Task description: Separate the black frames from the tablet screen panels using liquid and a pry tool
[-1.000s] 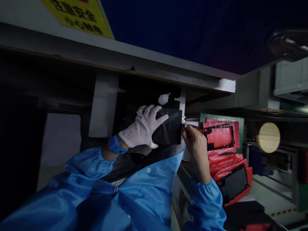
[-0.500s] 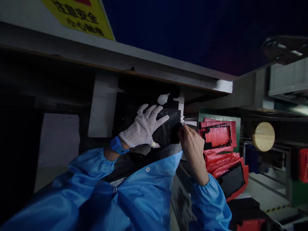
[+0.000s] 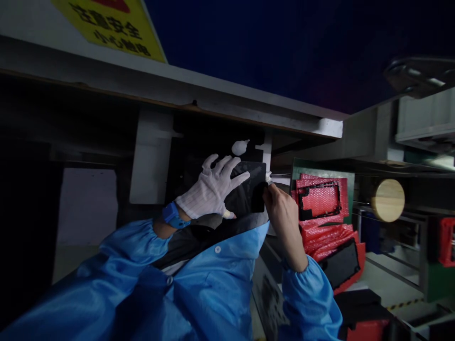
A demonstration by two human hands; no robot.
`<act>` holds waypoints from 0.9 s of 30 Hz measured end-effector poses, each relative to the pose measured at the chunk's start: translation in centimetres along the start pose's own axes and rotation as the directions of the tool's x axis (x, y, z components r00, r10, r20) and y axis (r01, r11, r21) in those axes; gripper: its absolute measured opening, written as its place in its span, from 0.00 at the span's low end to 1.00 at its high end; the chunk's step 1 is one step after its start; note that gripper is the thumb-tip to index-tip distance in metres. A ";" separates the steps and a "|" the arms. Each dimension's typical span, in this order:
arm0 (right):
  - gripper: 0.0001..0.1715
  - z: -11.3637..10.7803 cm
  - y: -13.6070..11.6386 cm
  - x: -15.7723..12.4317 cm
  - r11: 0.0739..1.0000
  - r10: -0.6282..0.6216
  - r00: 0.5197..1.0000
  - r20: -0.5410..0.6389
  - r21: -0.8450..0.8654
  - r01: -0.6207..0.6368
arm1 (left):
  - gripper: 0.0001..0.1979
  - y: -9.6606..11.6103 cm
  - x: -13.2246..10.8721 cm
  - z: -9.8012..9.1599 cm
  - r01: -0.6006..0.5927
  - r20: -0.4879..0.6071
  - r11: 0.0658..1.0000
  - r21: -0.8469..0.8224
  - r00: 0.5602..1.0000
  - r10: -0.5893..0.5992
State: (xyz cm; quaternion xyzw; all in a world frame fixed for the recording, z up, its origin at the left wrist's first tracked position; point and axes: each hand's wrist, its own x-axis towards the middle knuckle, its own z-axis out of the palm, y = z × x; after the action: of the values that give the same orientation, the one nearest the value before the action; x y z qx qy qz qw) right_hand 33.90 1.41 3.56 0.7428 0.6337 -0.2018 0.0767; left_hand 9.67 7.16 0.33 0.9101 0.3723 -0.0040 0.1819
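Note:
My left hand (image 3: 215,187), in a white glove with a bare thumb tip, lies with spread fingers on a dark flat panel (image 3: 254,184). At the panel's right edge my right hand (image 3: 280,203), ungloved, has its fingers pinched together. A small white bit (image 3: 268,176) shows just above those fingertips; whether they grip it or the panel's edge is hidden. Beyond the left fingers sits a crumpled white wad (image 3: 240,147).
A white bench edge (image 3: 213,106) runs across above the hands. At the right, red bubble-wrap bags (image 3: 327,237) lie with a black frame (image 3: 336,203) and a dark plate (image 3: 339,265). Farther right is a round wooden stool top (image 3: 388,200).
The view has shifted very slightly. Both hands stay in nearly the same place on and beside the panel, with the right fingers still pinched.

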 end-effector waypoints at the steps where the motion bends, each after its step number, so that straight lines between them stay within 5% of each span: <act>1: 0.13 0.0 0.0 0.0 1.000 0.000 1.000 0.001 0.008 0.000 | 0.65 0.0 0.0 0.0 0.001 0.003 1.000 -0.003 1.000 -0.001; 27: 0.16 0.5 2.4 1.1 0.934 -0.077 0.997 -0.012 0.349 0.076 | 0.67 0.3 0.3 -0.5 0.023 0.086 0.999 0.022 0.996 -0.024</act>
State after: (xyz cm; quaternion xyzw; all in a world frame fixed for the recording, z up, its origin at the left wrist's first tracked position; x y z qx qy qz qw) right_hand 36.21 1.80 2.29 0.7192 0.6163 -0.3146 -0.0636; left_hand 10.03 7.37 0.84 0.9066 0.3747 -0.0492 0.1879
